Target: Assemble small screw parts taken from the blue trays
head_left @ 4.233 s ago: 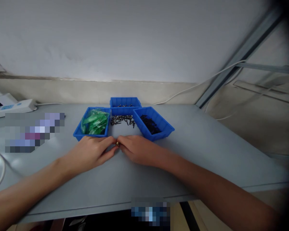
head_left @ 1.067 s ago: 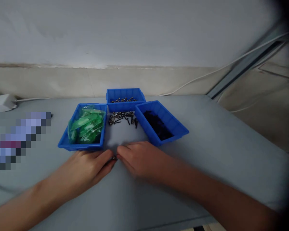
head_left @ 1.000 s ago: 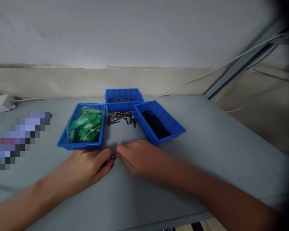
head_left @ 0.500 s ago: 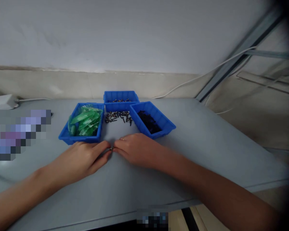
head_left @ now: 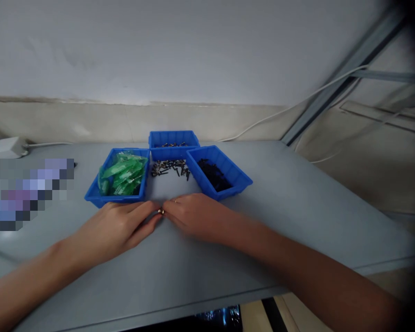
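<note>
My left hand [head_left: 119,227] and my right hand [head_left: 193,215] rest on the grey table [head_left: 297,207], fingertips meeting in a pinch on a small brass-coloured metal part [head_left: 161,211]. Both hands are closed on it. Just beyond them lies a loose heap of small dark screws [head_left: 169,167] on the table. A blue tray of green plastic bags [head_left: 119,176] stands at the left, a blue tray of black parts [head_left: 218,173] at the right, and a blue tray with screws [head_left: 173,141] behind the heap.
A white power strip [head_left: 5,146] with its cable sits at the far left by the wall. A white cable [head_left: 290,108] runs along the wall at the right, beside a metal frame [head_left: 346,74]. The table's front edge is close below my arms.
The view has shifted slightly; my hands stay joined at the fingertips on the small part, a little nearer the trays than a second ago.
</note>
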### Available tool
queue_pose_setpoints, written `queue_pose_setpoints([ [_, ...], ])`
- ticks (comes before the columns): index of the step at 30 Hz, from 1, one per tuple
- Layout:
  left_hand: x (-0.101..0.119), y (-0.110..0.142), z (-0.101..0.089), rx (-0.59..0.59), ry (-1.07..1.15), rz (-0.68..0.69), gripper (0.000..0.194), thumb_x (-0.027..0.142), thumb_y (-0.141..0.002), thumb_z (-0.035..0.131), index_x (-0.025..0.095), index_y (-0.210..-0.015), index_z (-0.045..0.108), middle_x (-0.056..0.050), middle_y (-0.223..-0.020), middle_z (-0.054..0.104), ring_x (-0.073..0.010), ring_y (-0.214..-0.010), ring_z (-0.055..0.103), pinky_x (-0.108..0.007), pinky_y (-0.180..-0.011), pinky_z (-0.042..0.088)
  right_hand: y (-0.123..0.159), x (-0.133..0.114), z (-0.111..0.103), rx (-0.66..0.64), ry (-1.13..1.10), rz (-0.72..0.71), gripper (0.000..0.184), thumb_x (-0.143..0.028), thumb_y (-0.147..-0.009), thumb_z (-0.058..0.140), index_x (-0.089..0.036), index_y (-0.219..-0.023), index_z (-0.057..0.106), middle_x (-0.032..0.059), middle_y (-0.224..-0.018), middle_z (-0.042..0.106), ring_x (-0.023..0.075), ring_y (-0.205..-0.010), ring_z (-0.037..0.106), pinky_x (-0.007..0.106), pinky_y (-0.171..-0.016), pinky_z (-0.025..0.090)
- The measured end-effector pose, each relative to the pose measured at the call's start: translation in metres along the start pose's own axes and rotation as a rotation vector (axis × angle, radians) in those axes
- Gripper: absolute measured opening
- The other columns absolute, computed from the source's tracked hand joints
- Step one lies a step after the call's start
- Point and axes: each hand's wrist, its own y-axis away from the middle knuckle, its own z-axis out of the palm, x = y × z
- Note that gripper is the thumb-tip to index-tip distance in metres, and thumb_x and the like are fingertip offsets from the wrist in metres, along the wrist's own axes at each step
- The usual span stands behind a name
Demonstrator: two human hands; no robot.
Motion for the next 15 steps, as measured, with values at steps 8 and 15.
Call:
queue_pose_setpoints([
  [8,-0.001,-0.002,0.000,-0.007,0.004,-0.018,0.023,0.032,-0.090,0.037,0.017,-0.097,0.053,0.002,-0.064,0.059,-0.0123,-0.056,0.059,-0.023,-0.050,0.042,0.001,0.000,0.000,0.000,0.000,0.008,0.018,-0.018,-0.089,0.037,-0.013,-0.086,0.054,0.0049,-0.073,0.062,0.0142,-0.061,0.056,0.026,-0.054,0.036],
  [15,-0.001,-0.003,0.001,-0.129,-0.025,-0.064,0.024,0.033,-0.090,0.034,0.017,-0.091,0.051,0.001,-0.062,0.057,-0.0135,-0.054,0.058,-0.024,-0.047,0.038,0.000,-0.004,-0.010,0.004,0.006,0.054,0.024,-0.028,-0.090,0.037,-0.014,-0.080,0.054,0.0037,-0.072,0.062,0.0139,-0.062,0.056,0.026,-0.054,0.032],
])
